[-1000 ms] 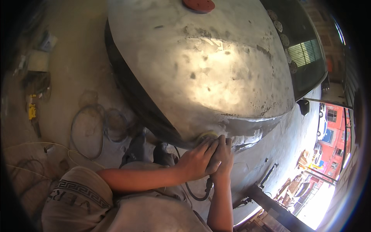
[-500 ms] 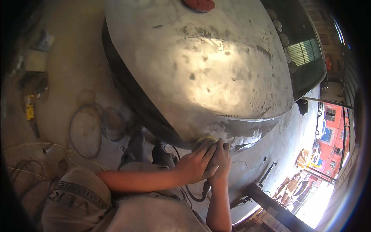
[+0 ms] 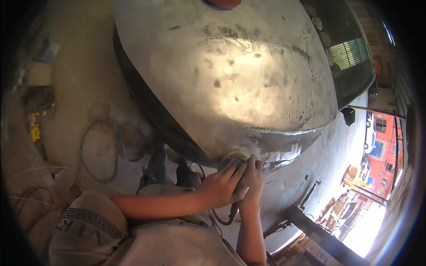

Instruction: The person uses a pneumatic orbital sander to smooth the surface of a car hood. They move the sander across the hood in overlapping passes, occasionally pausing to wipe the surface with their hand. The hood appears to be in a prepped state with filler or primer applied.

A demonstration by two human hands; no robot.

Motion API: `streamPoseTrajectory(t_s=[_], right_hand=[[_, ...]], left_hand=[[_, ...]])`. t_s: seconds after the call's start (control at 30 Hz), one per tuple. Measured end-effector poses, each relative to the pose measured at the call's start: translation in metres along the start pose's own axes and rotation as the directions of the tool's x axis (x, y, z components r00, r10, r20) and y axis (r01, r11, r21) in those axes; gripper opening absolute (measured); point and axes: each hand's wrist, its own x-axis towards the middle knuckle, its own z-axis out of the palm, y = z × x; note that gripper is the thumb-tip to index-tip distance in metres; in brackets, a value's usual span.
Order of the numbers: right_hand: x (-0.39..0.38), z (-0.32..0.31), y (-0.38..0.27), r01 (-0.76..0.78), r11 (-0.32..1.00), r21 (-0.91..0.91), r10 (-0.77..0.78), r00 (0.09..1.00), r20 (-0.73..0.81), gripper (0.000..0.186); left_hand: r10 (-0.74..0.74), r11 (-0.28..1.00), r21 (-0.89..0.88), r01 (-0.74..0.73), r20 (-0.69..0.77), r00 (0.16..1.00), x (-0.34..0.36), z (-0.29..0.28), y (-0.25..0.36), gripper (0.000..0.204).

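Both hands are on a round power sander [image 3: 234, 156] with a yellowish pad edge. It is pressed against the curved front corner of a car's bodywork [image 3: 208, 126], whose paint is sanded to dull grey and white. My left hand [image 3: 220, 186] reaches in from the left, its fingers closed over the sander's near side. Against it, my right hand [image 3: 251, 182] is wrapped round the sander's body, hiding most of it. A dark hose [image 3: 231, 216] hangs below the right hand. Bare, dark and pale patches [image 3: 279, 148] show just right of the pad.
A red sanding disc [image 3: 224, 3] lies on the bonnet. Several round discs line the windscreen [image 3: 350, 57] base. Loops of hose [image 3: 82, 153] and a yellow cord [image 3: 42, 167] lie on the floor at left, near a yellow tool [image 3: 35, 128]. A dark post [image 3: 310, 228] stands lower right.
The sander and both hands have shifted slightly up and to the left in the picture, showing more of the yellow pad edge. The car sits a little higher in view.
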Motion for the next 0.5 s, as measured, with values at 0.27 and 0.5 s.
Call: streamPoseTrajectory(t_s=[0.27, 0.5], right_hand=[[-0.003, -0.001, -0.005, -0.010, 0.998, 0.061, 0.012, 1.000, -0.022, 0.030], [0.001, -0.009, -0.005, 0.042, 0.996, 0.074, -0.038, 0.998, -0.045, 0.027]], left_hand=[[-0.033, 0.999, 0.010, 0.033, 0.050, 0.998, 0.000, -0.005, 0.003, 0.068], [-0.017, 1.000, 0.012, 0.017, -0.016, 1.000, 0.003, 0.003, 0.001, 0.068]])
